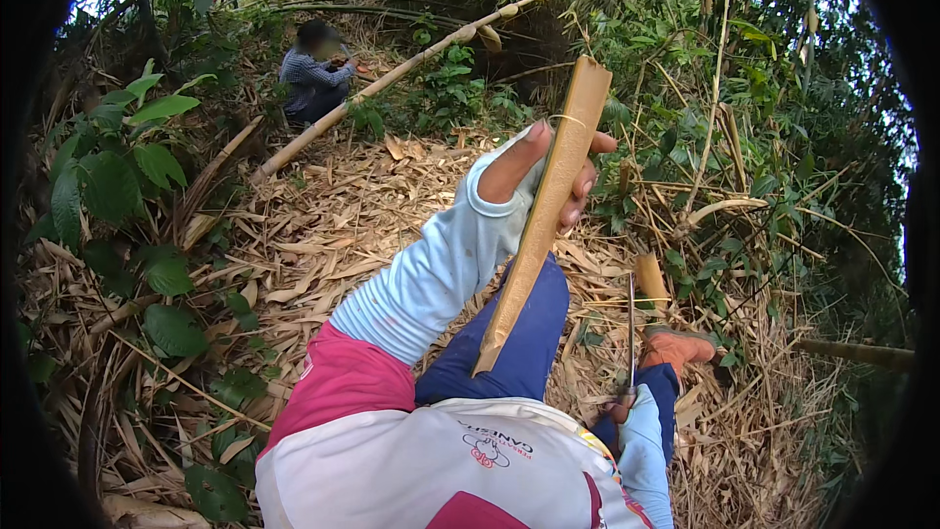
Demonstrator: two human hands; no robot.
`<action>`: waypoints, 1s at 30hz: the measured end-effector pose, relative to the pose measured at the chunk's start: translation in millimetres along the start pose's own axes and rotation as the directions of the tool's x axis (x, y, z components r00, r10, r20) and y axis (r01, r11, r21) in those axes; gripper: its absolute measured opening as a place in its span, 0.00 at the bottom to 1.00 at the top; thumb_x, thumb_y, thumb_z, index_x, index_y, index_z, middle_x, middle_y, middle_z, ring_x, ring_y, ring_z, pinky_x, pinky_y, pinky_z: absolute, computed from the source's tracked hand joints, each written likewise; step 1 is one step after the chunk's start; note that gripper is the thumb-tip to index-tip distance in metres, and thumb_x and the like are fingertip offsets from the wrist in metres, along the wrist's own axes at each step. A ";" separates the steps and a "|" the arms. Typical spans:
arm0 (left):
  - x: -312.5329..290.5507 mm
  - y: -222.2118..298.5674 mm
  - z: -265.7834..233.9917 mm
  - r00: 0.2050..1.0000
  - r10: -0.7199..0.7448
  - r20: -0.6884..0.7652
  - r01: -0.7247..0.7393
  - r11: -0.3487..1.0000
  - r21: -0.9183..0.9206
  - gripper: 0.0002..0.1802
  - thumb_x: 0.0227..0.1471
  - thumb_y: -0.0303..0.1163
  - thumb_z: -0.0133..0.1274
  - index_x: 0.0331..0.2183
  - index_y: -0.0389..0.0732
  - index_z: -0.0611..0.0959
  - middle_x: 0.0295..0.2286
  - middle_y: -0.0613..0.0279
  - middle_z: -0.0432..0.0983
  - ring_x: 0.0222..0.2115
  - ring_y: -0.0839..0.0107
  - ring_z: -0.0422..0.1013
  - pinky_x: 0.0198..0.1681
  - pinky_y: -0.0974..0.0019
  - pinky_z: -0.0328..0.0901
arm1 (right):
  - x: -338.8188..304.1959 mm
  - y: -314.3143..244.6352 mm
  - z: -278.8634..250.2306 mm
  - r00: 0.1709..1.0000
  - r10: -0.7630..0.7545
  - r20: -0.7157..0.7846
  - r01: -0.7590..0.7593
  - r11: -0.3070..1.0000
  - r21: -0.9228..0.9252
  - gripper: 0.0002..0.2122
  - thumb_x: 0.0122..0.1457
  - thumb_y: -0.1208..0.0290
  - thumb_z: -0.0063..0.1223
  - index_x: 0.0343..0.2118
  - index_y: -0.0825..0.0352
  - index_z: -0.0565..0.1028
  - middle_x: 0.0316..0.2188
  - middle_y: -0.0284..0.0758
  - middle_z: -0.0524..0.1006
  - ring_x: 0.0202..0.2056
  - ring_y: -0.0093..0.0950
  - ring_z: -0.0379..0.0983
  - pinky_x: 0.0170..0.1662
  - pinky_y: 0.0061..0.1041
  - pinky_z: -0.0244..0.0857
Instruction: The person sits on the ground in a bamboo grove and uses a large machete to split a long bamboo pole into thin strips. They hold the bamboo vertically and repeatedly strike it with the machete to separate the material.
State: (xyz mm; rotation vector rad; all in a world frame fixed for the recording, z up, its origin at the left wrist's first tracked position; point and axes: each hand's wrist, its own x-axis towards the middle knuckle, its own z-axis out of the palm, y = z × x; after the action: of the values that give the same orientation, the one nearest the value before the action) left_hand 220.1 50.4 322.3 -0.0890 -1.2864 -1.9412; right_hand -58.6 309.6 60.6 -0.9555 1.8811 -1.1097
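My left hand (pixel 516 174), in a light-blue fingerless glove or sleeve, is raised in front of me. It grips a split bamboo slat (pixel 539 235), thumb on one side and fingers curled round the other. The slat stands tilted, its wide end up and its narrower end down over my blue-trousered leg. A thin loop crosses it near the top. Lower down at the right, my right hand (pixel 621 409) is closed round the handle of a long-bladed knife (pixel 632 333). Its thin blade points upward, apart from the slat; the handle is mostly hidden.
Dry bamboo leaves (pixel 343 225) cover the ground. A long bamboo pole (pixel 411 67) slants across the back, near a crouching person (pixel 315 73). A short bamboo piece (pixel 650 279) lies beyond my orange-brown shoe (pixel 678 346). Leafy plants (pixel 132 176) stand left, dense stalks right.
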 end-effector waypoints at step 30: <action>-4.3 -10.7 38.7 0.982 0.015 -0.190 0.060 0.923 0.380 0.34 0.53 0.35 0.54 0.56 0.32 0.62 0.39 0.55 0.74 0.36 0.74 0.72 0.40 0.69 0.69 | -29.7 -101.3 -25.7 0.925 -0.314 -0.214 0.336 0.939 0.074 0.17 0.54 0.82 0.57 0.46 0.70 0.68 0.32 0.30 0.70 0.33 0.17 0.66 0.37 0.17 0.62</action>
State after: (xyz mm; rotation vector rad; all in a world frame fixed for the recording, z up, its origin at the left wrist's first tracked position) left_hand 202.8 85.9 331.0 0.3033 -1.5150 -1.6350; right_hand -44.6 309.3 168.4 -1.1583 1.8357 -1.5410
